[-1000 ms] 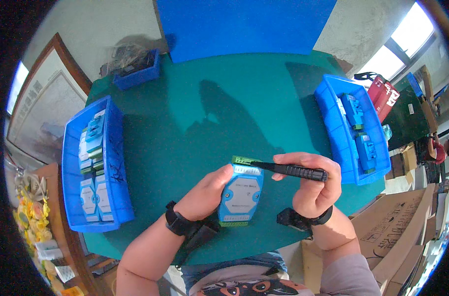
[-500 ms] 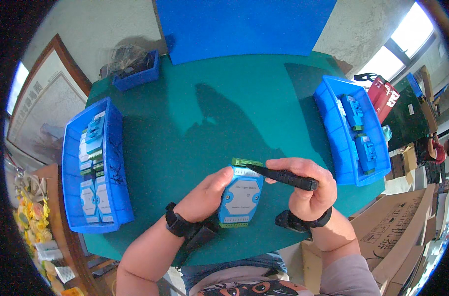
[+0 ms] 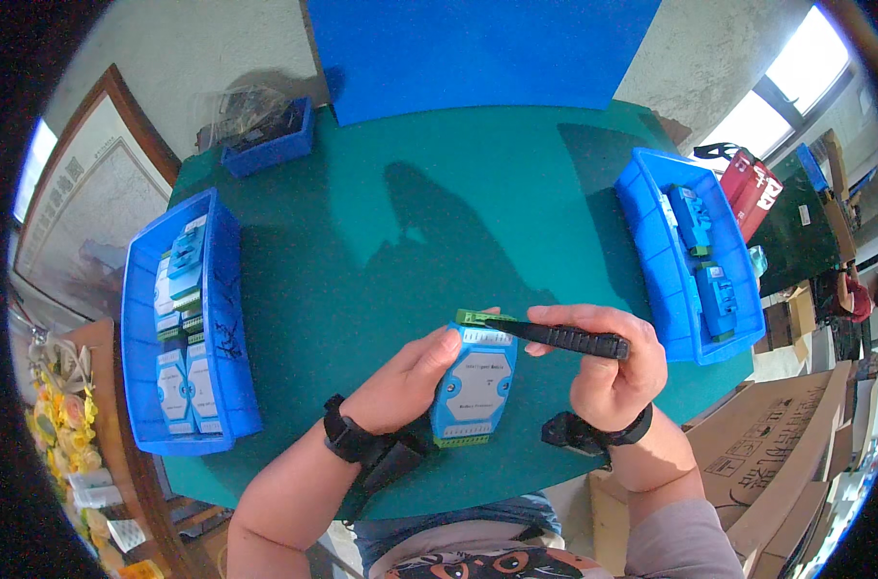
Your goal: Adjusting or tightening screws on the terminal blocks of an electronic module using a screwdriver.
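Note:
Near the front of the table, my left hand (image 3: 410, 381) is closed on the side of a blue and grey electronic module (image 3: 473, 391), its thumb by the upper corner. Green terminal blocks line the module's top and bottom ends. My right hand (image 3: 617, 376) grips a black tapered tool with a ribbed handle (image 3: 579, 340), held between thumb and fingers. Its thin tip lies at the upper green terminal block (image 3: 473, 317); whether it touches is too small to tell. The fingers of my left hand behind the module are mostly hidden.
To the left stands a blue bin (image 3: 231, 386) with several modules; a second blue bin (image 3: 641, 251) with blue modules is at the right. A small blue bin (image 3: 289, 150) of dark items sits far left. A blue panel (image 3: 477, 58) rises behind the green table (image 3: 313, 318). Cardboard (image 3: 777, 444) stands at right.
My right hand and the black tool have shifted slightly right, the tool now lying flatter. The module has moved a little to the right in my left hand.

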